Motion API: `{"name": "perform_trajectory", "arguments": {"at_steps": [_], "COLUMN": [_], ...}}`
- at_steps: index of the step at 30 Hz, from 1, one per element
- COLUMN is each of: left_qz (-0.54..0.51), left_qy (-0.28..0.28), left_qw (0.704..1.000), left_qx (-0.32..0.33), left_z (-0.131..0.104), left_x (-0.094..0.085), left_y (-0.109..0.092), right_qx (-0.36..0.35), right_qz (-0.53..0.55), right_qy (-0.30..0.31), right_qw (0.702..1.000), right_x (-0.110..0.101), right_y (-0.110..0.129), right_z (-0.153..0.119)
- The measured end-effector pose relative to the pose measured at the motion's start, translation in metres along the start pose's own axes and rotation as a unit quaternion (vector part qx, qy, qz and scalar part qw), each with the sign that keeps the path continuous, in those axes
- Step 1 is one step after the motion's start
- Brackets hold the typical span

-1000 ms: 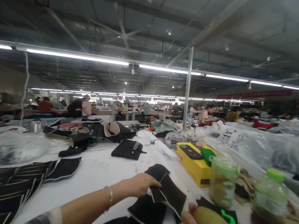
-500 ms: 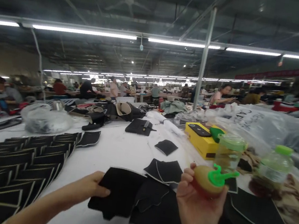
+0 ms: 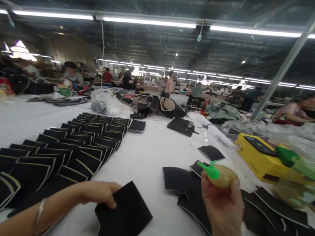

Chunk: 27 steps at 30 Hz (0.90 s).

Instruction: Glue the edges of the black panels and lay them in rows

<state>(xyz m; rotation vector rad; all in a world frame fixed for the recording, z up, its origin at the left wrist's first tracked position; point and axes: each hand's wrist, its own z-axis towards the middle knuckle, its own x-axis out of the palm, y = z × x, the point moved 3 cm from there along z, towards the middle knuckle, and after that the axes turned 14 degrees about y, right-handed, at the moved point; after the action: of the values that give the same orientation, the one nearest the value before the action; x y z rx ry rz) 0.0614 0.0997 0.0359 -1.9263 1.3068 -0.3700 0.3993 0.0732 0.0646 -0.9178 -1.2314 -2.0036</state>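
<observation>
My left hand (image 3: 103, 194) grips a black fabric piece (image 3: 125, 218) by its upper left edge, thumb on top, over the white table. Held up in my right hand (image 3: 223, 200) is a small squeeze bottle (image 3: 224, 177) of yellowish liquid, its green nozzle (image 3: 210, 169) pointing left. Loose black pieces (image 3: 179, 180) lie just left of the right hand. On the left, overlapping rows of black pieces (image 3: 64, 153) with pale edges cover the table. More dark pieces (image 3: 281, 207) are at the right.
A yellow box (image 3: 254, 160) with a phone (image 3: 260, 145) on it stands at the right, beside a green-lidded container (image 3: 304, 183). Toward the back lie a plastic bag (image 3: 106, 102), a black flap piece (image 3: 181, 125) and bags. Several people work farther off.
The view has turned left. My left hand has moved its black piece away from the loose pieces, toward the rows. The bottle has turned, its nozzle now pointing left instead of right.
</observation>
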Motion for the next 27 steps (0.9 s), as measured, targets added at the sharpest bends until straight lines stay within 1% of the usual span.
{"name": "perform_trajectory", "arguments": {"at_steps": [1,2,4,6,7,8,9,12,14,16,18,21,23,27], "left_qz": [0.098,0.197,0.336,0.404,0.415,0.42,0.414,0.371,0.373,0.382,0.385,0.38,0.371,0.367], "left_qy": [-0.028,-0.074,-0.179,-0.273,-0.302,-0.319,-0.32,-0.273,-0.265,-0.262,-0.251,-0.232,-0.23,-0.249], "left_qw": [0.995,0.977,0.924,0.873,0.858,0.85,0.852,0.888,0.889,0.886,0.888,0.895,0.9,0.896], "left_qx": [-0.01,-0.022,-0.034,-0.016,-0.005,0.002,0.004,-0.01,-0.015,-0.02,-0.016,0.006,0.012,-0.021], "left_z": [0.001,0.004,0.013,0.025,0.031,0.037,0.043,0.054,0.054,0.051,0.047,0.039,0.034,0.025], "left_x": [-0.006,-0.01,-0.013,-0.003,0.007,0.018,0.03,0.063,0.075,0.078,0.074,0.068,0.065,0.064], "left_y": [-0.008,-0.017,-0.039,-0.056,-0.061,-0.062,-0.061,-0.048,-0.041,-0.038,-0.037,-0.033,-0.029,-0.024], "right_qx": [0.016,0.029,0.047,0.062,0.07,0.075,0.08,0.088,0.095,0.102,0.11,0.128,0.136,0.131], "right_qz": [-0.006,-0.011,-0.021,-0.032,-0.038,-0.046,-0.054,-0.08,-0.098,-0.114,-0.124,-0.135,-0.148,-0.18], "right_qy": [0.014,0.027,0.045,0.05,0.048,0.044,0.04,0.025,0.017,0.007,0.004,0.007,0.005,-0.014], "right_qw": [1.0,0.999,0.998,0.996,0.996,0.995,0.995,0.993,0.99,0.988,0.986,0.983,0.98,0.975], "right_x": [0.008,0.017,0.032,0.041,0.043,0.042,0.04,0.026,0.016,0.01,0.008,0.006,0.005,0.001], "right_y": [-0.007,-0.014,-0.025,-0.033,-0.036,-0.038,-0.038,-0.037,-0.035,-0.033,-0.034,-0.037,-0.04,-0.045], "right_z": [-0.003,-0.006,-0.015,-0.023,-0.028,-0.032,-0.036,-0.049,-0.057,-0.064,-0.07,-0.077,-0.08,-0.086]}}
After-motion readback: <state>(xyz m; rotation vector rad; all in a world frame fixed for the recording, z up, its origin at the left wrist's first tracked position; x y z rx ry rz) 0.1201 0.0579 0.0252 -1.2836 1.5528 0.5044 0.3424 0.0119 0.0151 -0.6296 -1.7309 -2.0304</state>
